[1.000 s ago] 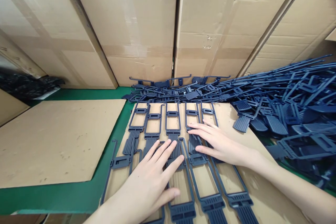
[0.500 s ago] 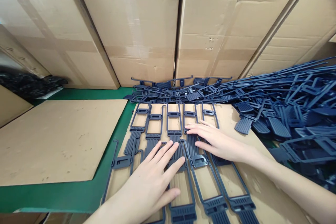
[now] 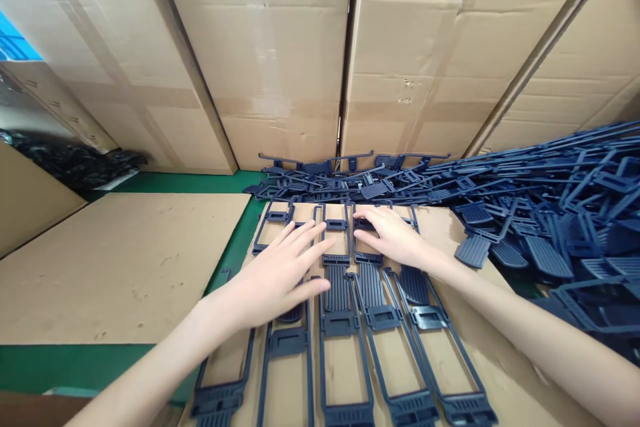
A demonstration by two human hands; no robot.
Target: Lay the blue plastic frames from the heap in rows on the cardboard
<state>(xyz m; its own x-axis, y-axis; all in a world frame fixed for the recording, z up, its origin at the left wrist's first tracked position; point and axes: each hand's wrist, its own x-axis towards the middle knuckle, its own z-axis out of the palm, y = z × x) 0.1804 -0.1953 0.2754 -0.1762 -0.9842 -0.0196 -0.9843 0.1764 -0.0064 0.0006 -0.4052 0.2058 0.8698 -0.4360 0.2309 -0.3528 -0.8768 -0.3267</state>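
Observation:
Dark blue plastic frames with ribbed tongues lie in two rows on a cardboard sheet (image 3: 345, 363). My left hand (image 3: 270, 273) is open over the left part of the far row, palm down and fingers spread. It hides parts of the pieces under it, and whether it touches them I cannot tell. Beside it, my right hand (image 3: 393, 235) rests fingers and thumb apart over the far-row frame (image 3: 369, 257) right of the middle. A far-row middle frame (image 3: 336, 259) shows between the hands. In the near row, a middle frame (image 3: 346, 407) lies closest to me.
A large tangled pile of the same blue pieces (image 3: 540, 193) spreads along the back and right. Tall cardboard boxes (image 3: 280, 67) stand behind it. Another cardboard sheet (image 3: 125, 260) lies left on the green tabletop (image 3: 200, 180). Black plastic (image 3: 75, 163) is at the far left.
Both hands have moved away from me, from between the rows onto the far row. The left hand has also shifted left, uncovering the middle near-row frame. The view has tilted up slightly.

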